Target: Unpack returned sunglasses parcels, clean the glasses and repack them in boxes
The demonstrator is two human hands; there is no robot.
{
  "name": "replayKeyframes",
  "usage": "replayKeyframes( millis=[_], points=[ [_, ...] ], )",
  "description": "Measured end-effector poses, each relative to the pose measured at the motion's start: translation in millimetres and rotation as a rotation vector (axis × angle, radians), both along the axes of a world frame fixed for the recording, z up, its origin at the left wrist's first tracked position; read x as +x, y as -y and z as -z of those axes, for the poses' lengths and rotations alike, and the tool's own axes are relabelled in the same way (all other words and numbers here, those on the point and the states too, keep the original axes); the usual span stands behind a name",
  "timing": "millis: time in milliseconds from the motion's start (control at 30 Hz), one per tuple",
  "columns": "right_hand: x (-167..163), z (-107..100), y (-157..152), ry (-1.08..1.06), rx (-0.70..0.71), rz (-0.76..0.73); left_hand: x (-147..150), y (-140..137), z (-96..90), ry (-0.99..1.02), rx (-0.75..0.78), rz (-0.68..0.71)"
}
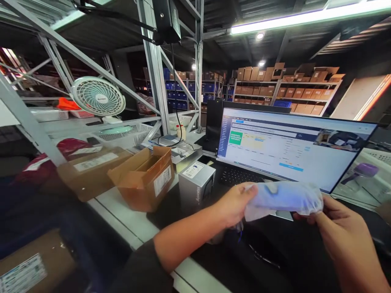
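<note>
Both hands hold up a long blue item in a translucent plastic wrapper point(284, 197), in front of the monitor. What the blue item is, the cloudy wrapping does not let me make out. My left hand point(240, 203) pinches its left end between thumb and fingers. At the other end, my right hand point(339, 219) grips the wrapper, with some fingertips hidden behind it. To the left of my left hand stands a grey product box point(195, 185) with a white label on top. Beside that is an open brown cardboard box point(146, 179).
A monitor point(290, 142) stands behind the hands, with a keyboard point(235, 177) below it. A closed carton point(94, 171) lies left of the open box. Further back are a round fan point(97, 97) and a metal frame post point(152, 73). Another carton point(36, 264) sits at lower left.
</note>
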State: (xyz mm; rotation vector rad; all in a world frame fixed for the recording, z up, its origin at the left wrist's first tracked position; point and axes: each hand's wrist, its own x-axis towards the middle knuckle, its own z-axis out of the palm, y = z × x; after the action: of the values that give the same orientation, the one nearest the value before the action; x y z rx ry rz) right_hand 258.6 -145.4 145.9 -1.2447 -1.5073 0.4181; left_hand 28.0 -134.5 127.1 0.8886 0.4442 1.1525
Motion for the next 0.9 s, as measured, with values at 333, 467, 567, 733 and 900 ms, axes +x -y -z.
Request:
replayKeyframes(
  millis=[333,467,567,733,900],
  points=[
    [61.2,-35.2,-7.7,-0.603,0.179,0.25,-18.6,-17.5,-3.6,-0.449,0.293,-0.31],
    [84.2,-48.9,0.0,-0.618,0.418,0.386,-17.1,-20.6,8.4,-0.999,1.037,-0.319],
    [83.7,-48.2,1.7,-0.591,0.451,0.318,-8.2,-21.3,19.8,-1.282,1.355,-0.187],
    [60.4,-38.6,-0.5,-0.46,0.351,0.253,-2.0,-9.8,19.5,-1.46,1.336,-0.097],
    [47.4,-29.7,-4.9,-0.359,0.231,0.177,-3.3,0.2,17.1,-1.583,1.212,-0.102]
  ],
)
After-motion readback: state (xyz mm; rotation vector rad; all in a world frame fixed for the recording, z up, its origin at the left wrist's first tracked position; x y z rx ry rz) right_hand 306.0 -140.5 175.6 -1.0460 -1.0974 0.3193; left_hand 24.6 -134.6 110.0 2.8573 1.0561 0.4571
